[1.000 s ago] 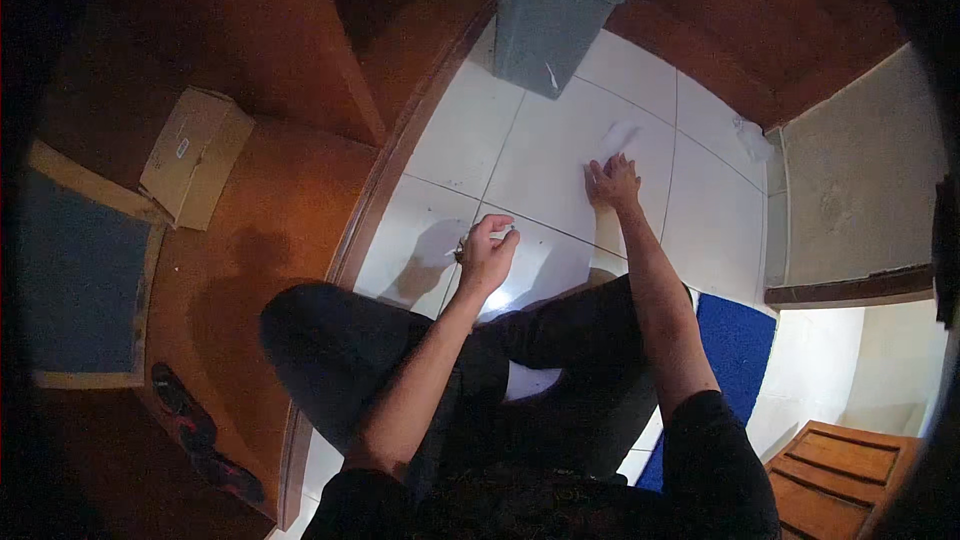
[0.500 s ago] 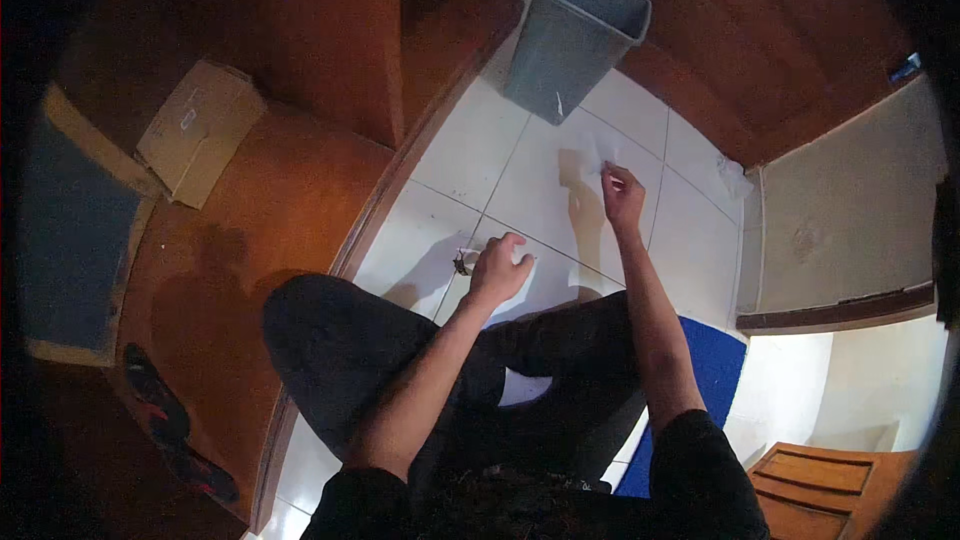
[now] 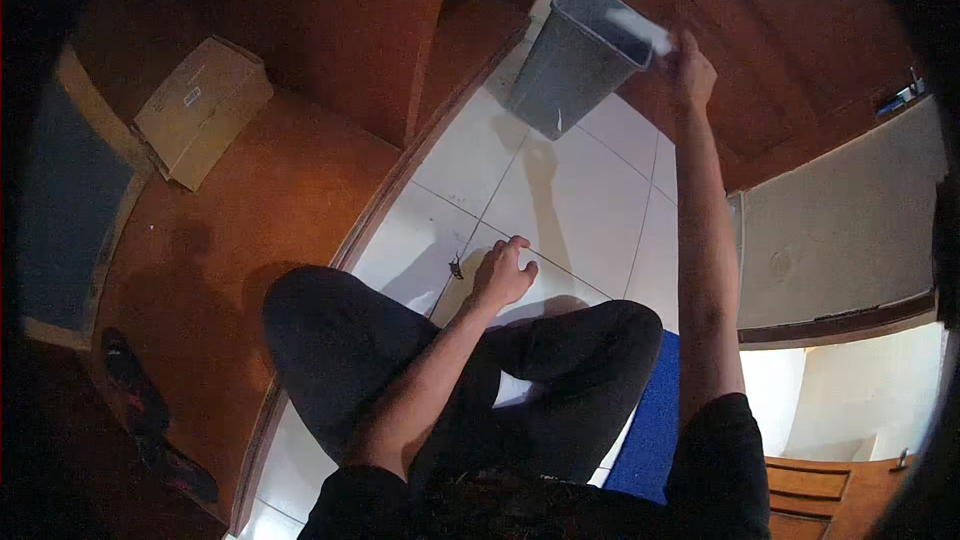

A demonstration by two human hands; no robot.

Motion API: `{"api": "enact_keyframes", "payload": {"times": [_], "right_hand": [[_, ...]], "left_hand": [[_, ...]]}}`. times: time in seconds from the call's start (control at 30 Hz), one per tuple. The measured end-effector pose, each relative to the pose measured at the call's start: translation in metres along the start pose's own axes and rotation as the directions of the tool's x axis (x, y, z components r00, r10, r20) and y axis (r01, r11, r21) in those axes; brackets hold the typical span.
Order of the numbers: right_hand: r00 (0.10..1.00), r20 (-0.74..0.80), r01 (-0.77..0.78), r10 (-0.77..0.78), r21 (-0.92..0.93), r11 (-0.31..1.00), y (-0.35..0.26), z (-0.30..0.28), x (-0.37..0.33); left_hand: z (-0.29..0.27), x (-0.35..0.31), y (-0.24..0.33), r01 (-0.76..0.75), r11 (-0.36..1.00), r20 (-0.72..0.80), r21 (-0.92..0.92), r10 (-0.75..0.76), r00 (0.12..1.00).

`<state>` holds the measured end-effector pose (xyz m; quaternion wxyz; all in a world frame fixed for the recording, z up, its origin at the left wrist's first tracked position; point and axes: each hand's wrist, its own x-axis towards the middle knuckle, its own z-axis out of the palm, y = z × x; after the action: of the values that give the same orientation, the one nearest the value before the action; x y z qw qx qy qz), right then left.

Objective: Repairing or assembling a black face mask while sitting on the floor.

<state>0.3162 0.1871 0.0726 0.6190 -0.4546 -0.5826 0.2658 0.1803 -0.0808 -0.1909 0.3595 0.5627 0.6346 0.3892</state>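
My right hand [image 3: 690, 72] is stretched far forward, its fingers closed on a thin white piece [image 3: 640, 28] that looks like tissue or paper, blurred by motion. That piece hangs over the right rim of a grey plastic bin [image 3: 575, 75]. Close to my crossed legs, my left hand [image 3: 506, 272] hovers over the tiles with fingers loosely bent and the thumb apart; nothing shows between them. Just left of it lies a small dark object [image 3: 456, 266] on the floor, too small to name.
A cardboard box [image 3: 205, 110] rests on the brown wooden surface [image 3: 300, 175] at left, with dark sandals [image 3: 135, 385] nearer me. Behind the bin stands a wooden door [image 3: 770, 50]. A blue mat [image 3: 650, 430] lies by my right knee.
My right hand has moved forward and up from above the tiles to the bin's rim, carrying the white piece. My left hand has barely moved.
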Motion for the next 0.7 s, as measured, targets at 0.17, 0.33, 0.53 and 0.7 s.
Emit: {"api": "enact_keyframes", "payload": {"times": [0.17, 0.33, 0.53, 0.7], "right_hand": [[0.906, 0.304, -0.372, 0.294, 0.244, 0.895, 0.012, 0.021, 0.034], [0.877, 0.409, -0.343, 0.253, 0.165, 0.925, 0.078, 0.002, -0.005], [0.798, 0.587, 0.179, 0.141, -0.453, 0.873, 0.189, -0.056, -0.231], [0.667, 0.691, 0.161, 0.277, -0.497, 0.853, 0.187, -0.042, -0.240]], "left_hand": [[0.004, 0.004, -0.009, -0.059, 0.998, -0.021, 0.035, 0.060, 0.998], [0.002, -0.001, -0.002, -0.015, 0.999, 0.011, 0.034, 0.014, 1.000], [-0.014, -0.011, 0.008, 0.051, 0.986, 0.211, 0.157, -0.084, 0.974], [-0.007, -0.013, -0.004, 0.019, 0.941, 0.485, 0.337, -0.191, 0.853]]}}
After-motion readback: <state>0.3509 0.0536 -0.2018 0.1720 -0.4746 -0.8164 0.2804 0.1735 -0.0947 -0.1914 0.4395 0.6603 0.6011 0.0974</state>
